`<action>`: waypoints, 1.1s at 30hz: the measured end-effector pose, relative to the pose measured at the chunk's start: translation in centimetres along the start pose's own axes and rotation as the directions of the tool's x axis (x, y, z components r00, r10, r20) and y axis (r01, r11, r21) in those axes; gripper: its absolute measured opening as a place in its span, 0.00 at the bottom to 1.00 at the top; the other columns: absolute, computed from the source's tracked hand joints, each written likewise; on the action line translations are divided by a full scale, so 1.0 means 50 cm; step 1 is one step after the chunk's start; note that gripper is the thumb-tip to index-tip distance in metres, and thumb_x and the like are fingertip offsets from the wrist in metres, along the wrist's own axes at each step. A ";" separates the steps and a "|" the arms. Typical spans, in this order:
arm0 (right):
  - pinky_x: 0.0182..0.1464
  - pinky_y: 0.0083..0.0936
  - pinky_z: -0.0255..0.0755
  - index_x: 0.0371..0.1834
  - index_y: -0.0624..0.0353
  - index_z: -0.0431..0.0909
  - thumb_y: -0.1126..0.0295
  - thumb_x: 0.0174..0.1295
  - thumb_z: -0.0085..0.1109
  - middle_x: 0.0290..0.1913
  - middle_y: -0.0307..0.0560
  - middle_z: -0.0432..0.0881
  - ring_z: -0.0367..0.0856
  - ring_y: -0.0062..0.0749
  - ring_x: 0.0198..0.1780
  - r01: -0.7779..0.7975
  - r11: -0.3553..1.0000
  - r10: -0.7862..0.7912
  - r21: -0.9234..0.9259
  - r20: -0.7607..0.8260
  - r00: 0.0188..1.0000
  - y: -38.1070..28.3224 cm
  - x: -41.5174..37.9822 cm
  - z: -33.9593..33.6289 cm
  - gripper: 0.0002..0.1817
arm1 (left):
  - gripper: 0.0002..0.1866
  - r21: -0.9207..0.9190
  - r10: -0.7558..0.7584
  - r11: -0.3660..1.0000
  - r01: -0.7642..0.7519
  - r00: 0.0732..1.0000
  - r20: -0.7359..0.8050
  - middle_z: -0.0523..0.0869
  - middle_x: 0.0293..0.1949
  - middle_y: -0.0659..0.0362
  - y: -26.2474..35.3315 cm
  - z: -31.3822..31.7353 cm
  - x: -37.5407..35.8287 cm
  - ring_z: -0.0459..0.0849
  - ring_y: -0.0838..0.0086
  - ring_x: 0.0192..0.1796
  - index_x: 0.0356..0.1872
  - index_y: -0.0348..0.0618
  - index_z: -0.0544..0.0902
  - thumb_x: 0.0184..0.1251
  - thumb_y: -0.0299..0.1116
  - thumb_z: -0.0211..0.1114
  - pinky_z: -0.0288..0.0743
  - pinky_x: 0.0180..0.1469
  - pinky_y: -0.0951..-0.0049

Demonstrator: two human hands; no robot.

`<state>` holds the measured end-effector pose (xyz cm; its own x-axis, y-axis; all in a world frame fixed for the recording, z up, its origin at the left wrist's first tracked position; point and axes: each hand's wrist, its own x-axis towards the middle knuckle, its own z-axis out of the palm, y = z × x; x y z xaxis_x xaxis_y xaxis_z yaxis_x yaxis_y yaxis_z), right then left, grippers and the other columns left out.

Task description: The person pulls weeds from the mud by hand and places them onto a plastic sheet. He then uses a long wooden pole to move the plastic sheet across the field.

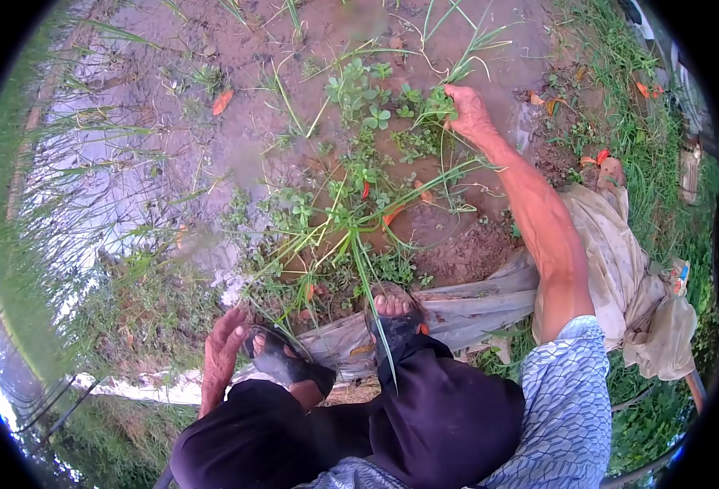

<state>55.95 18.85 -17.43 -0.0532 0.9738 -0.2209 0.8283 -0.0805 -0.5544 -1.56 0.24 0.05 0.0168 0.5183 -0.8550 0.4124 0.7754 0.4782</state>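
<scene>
Beyond the plastic sheet (490, 306), over wet mud (253, 49), the right hand (469, 112) grasps leafy weeds (436, 107); near the sheet, the left hand (225, 346) curls loosely, seemingly empty. The weeds look light, soft, probably slippery: best gripped low, by the mud.

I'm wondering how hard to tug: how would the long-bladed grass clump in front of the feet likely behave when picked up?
The grass clump would probably be floppy, since its thin blades arch and droop. Its leaves look light, being so narrow. It may feel slippery, as the mud around it looks wet.
</scene>
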 end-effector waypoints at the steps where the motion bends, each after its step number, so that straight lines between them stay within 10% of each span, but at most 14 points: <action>1: 0.49 0.38 0.77 0.40 0.59 0.78 0.76 0.47 0.66 0.41 0.49 0.83 0.82 0.46 0.46 0.078 0.997 -0.075 0.024 -0.118 0.990 0.046 -0.012 0.030 0.15 | 0.37 0.001 0.002 1.000 -0.002 1.000 0.000 0.74 0.65 0.43 0.000 0.001 0.003 0.76 0.60 0.64 0.70 0.31 0.63 0.69 0.46 0.65 0.68 0.65 0.62; 4: 0.51 0.35 0.75 0.47 0.58 0.77 0.74 0.46 0.69 0.44 0.54 0.81 0.81 0.45 0.49 0.473 0.758 -0.617 -0.450 -0.256 0.744 0.067 -0.052 0.049 0.22 | 0.37 -0.012 -0.031 0.999 0.032 0.999 0.036 0.74 0.65 0.44 -0.010 0.002 0.009 0.76 0.60 0.64 0.70 0.31 0.63 0.68 0.46 0.65 0.67 0.66 0.62; 8: 0.51 0.35 0.75 0.48 0.58 0.77 0.73 0.53 0.64 0.46 0.54 0.80 0.81 0.47 0.49 0.161 0.984 -0.152 0.071 -0.120 0.981 -0.022 -0.059 0.038 0.18 | 0.38 0.010 -0.028 1.000 0.027 0.999 0.045 0.74 0.65 0.44 0.001 0.004 0.011 0.76 0.60 0.64 0.70 0.32 0.63 0.68 0.47 0.65 0.67 0.66 0.63; 10: 0.50 0.37 0.75 0.47 0.59 0.78 0.73 0.53 0.63 0.46 0.54 0.80 0.80 0.49 0.49 0.229 0.942 -0.202 0.245 -0.132 0.970 -0.016 -0.034 0.060 0.16 | 0.38 0.013 -0.008 1.000 0.007 0.999 0.039 0.74 0.65 0.44 0.001 0.001 0.013 0.75 0.60 0.65 0.70 0.32 0.63 0.68 0.48 0.65 0.66 0.66 0.63; 17: 0.39 0.39 0.77 0.42 0.62 0.81 0.73 0.55 0.63 0.29 0.55 0.82 0.82 0.55 0.34 -0.084 0.996 0.085 0.029 -0.059 0.995 -0.008 -0.036 0.070 0.11 | 0.36 0.054 0.029 0.998 -0.033 0.997 0.066 0.75 0.65 0.45 -0.010 0.000 0.023 0.75 0.59 0.65 0.70 0.32 0.63 0.69 0.45 0.64 0.66 0.67 0.63; 21: 0.40 0.41 0.76 0.45 0.59 0.81 0.66 0.50 0.68 0.31 0.62 0.82 0.81 0.56 0.35 -0.359 0.635 0.351 0.684 0.159 0.923 -0.001 -0.048 0.022 0.19 | 0.37 -0.036 -0.006 0.999 0.007 0.999 0.047 0.75 0.65 0.46 0.010 0.013 0.005 0.73 0.62 0.67 0.70 0.31 0.64 0.69 0.45 0.65 0.64 0.69 0.64; 25: 0.46 0.44 0.75 0.48 0.63 0.79 0.65 0.50 0.65 0.38 0.65 0.82 0.80 0.61 0.41 -0.161 0.987 0.161 0.020 0.005 0.987 0.018 -0.055 0.038 0.22 | 0.38 0.028 -0.005 1.000 0.003 0.997 0.072 0.75 0.65 0.47 -0.029 0.002 0.023 0.72 0.63 0.67 0.70 0.31 0.63 0.69 0.47 0.64 0.64 0.69 0.64; 33: 0.45 0.45 0.75 0.42 0.57 0.81 0.65 0.51 0.65 0.38 0.56 0.83 0.82 0.55 0.43 0.016 0.998 -0.021 -0.052 -0.104 0.994 -0.061 -0.034 0.098 0.16 | 0.38 -0.037 0.000 0.999 0.002 0.998 0.062 0.74 0.65 0.44 0.002 0.011 0.020 0.74 0.60 0.66 0.70 0.30 0.62 0.68 0.45 0.65 0.64 0.68 0.64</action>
<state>50.75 16.40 -19.31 -0.0126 0.9922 -0.1242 0.8555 -0.0536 -0.5151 -1.02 0.62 -0.88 0.0737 0.4950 -0.8657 0.3789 0.7891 0.4835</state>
